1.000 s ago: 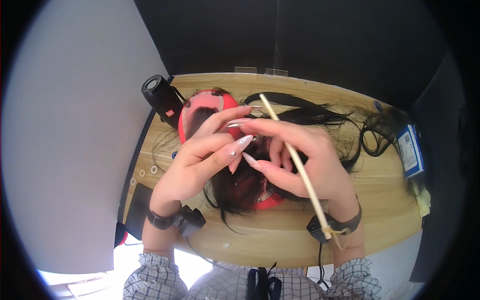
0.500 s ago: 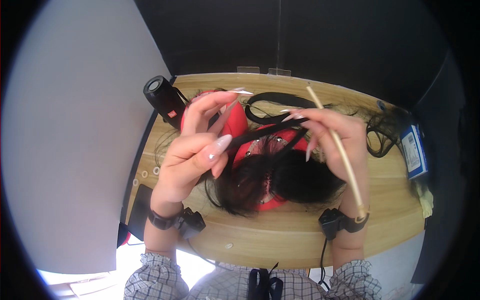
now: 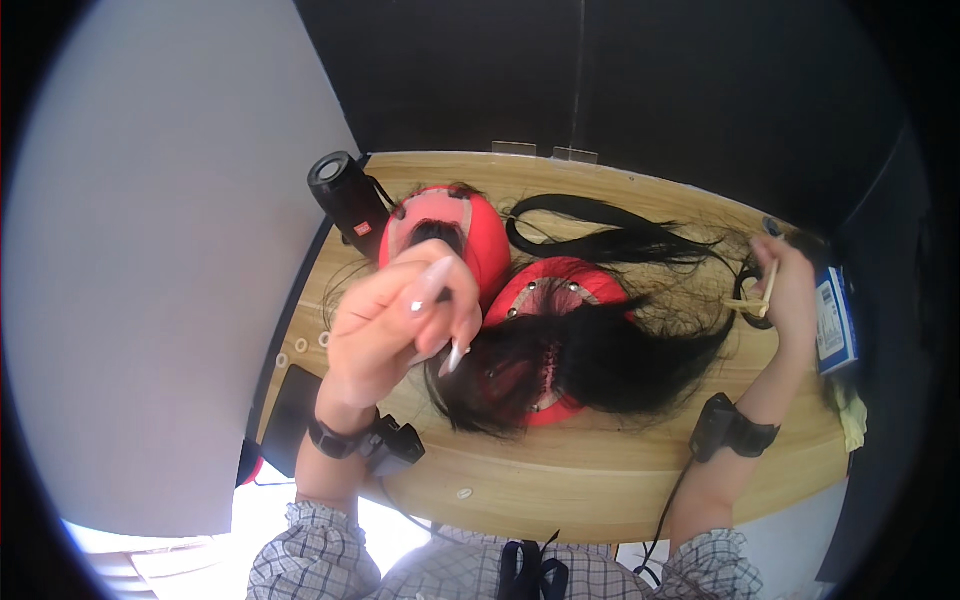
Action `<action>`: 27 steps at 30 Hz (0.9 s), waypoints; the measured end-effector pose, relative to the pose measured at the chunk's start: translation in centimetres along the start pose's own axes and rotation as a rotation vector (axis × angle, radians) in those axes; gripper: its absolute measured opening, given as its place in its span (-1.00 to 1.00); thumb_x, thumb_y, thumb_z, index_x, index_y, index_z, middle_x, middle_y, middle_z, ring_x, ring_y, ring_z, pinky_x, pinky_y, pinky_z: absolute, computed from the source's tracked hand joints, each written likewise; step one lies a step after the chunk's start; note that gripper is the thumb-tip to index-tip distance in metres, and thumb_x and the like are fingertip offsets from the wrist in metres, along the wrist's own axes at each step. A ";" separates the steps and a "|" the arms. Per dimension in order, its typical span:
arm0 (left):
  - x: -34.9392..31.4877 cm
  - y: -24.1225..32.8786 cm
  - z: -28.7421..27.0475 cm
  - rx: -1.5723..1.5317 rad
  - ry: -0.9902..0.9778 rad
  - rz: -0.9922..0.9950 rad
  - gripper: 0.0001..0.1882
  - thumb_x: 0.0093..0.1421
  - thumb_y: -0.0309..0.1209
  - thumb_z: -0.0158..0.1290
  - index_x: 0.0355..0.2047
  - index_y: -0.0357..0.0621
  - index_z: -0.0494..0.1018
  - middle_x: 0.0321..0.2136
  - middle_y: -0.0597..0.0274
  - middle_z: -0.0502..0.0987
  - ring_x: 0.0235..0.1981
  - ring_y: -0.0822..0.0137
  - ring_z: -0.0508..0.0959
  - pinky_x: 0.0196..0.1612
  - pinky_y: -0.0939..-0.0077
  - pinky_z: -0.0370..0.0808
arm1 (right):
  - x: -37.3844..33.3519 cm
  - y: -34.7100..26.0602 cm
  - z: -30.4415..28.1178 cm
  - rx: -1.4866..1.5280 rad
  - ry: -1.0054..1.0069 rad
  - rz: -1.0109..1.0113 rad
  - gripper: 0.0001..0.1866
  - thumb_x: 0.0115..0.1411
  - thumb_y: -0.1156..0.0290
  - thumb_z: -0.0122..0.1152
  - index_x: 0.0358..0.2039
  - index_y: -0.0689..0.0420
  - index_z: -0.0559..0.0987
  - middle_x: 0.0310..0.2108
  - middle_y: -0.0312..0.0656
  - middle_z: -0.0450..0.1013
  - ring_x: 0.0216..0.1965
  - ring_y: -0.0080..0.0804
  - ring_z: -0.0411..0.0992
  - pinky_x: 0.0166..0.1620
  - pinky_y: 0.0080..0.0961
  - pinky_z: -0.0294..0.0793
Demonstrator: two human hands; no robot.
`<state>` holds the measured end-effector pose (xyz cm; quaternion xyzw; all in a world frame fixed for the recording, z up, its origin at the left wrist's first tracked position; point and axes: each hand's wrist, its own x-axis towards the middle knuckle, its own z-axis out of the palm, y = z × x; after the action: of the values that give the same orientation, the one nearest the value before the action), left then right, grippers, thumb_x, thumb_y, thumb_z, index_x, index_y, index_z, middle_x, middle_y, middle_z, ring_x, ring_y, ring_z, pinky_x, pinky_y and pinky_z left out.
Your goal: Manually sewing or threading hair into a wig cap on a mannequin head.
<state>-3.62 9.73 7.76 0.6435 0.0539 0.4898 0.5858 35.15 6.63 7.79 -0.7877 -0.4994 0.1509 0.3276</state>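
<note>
My left hand (image 3: pixel 405 320) is closed with curled fingers over the wig-cap forms, and a dark bit of a lock of hair (image 3: pixel 445 296) shows between them. At the right, my right hand (image 3: pixel 787 285) holds a thin, pale wooden stick (image 3: pixel 768 287) beside a curl of black hair. Between the hands rests a red head form (image 3: pixel 600 283) with a pale mesh strip, pins and long black hair (image 3: pixel 640 350) spread across it. Behind my left hand stands a second red form (image 3: pixel 488 240), with a pink mesh centre and a small black tuft.
A long black hair bundle (image 3: pixel 590 225) lies behind the forms. A black cylindrical speaker (image 3: pixel 345 195) stands back left. A blue and white box (image 3: pixel 836 320) and a yellowish scrap (image 3: pixel 852 422) are at the right edge. Small white rings lie left, by a dark flat pad (image 3: pixel 292 418).
My right hand has moved right and away from my left, taking the stick along. The dark strand no longer stretches between my hands. My left fingers have curled in.
</note>
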 end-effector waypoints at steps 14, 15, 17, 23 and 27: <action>-0.4 0.0 3.0 0.273 -0.102 -0.281 -0.68 0.42 -0.38 -0.21 -0.45 -0.30 0.32 -0.44 0.26 0.33 -0.43 0.45 0.32 -0.28 0.57 0.30 | -9.7 -10.6 5.1 0.457 -0.150 -0.927 -0.45 -0.21 0.65 0.37 -0.08 0.23 0.61 -0.65 -0.30 0.46 -0.64 -0.62 0.39 -0.54 -0.70 0.34; -0.4 0.0 3.2 0.268 -0.105 -0.284 -0.68 0.42 -0.38 -0.21 -0.45 -0.30 0.32 -0.44 0.26 0.33 -0.43 0.45 0.32 -0.28 0.57 0.30 | -9.8 -10.8 5.3 0.428 -0.156 -0.947 -0.47 -0.17 0.65 0.35 -0.07 0.22 0.61 -0.65 -0.31 0.46 -0.66 -0.57 0.39 -0.54 -0.68 0.35; -0.4 -0.2 3.5 0.321 -0.057 -0.286 -0.60 0.40 -0.26 -0.20 -0.51 -0.28 0.32 -0.36 0.16 0.38 -0.47 0.44 0.35 -0.39 0.59 0.29 | -9.4 -10.6 5.9 0.392 -0.155 -1.004 -0.48 -0.13 0.59 0.37 -0.05 0.21 0.59 -0.62 -0.27 0.46 -0.62 -0.47 0.42 -0.51 -0.59 0.39; -0.3 0.0 3.4 0.295 -0.070 -0.391 -0.72 0.40 -0.40 -0.19 -0.35 -0.37 0.40 -0.51 0.27 0.34 -0.44 0.41 0.32 -0.31 0.53 0.29 | -9.3 -10.5 6.8 0.344 -0.140 -1.084 -0.57 -0.08 0.55 0.36 -0.11 0.18 0.61 -0.61 -0.23 0.46 -0.59 -0.35 0.45 -0.49 -0.47 0.44; 0.0 0.3 3.6 0.360 -0.121 -0.371 -0.72 0.39 -0.40 -0.16 -0.38 -0.37 0.38 -0.54 0.29 0.33 -0.43 0.42 0.32 -0.33 0.51 0.28 | -9.0 -10.2 7.4 0.375 -0.098 -1.111 -0.62 -0.07 0.55 0.36 -0.15 0.16 0.63 -0.62 -0.22 0.46 -0.61 -0.35 0.44 -0.49 -0.50 0.43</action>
<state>-1.20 7.11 8.59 0.7444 0.2221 0.3173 0.5439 19.81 4.32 8.31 -0.3288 -0.8167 0.0786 0.4677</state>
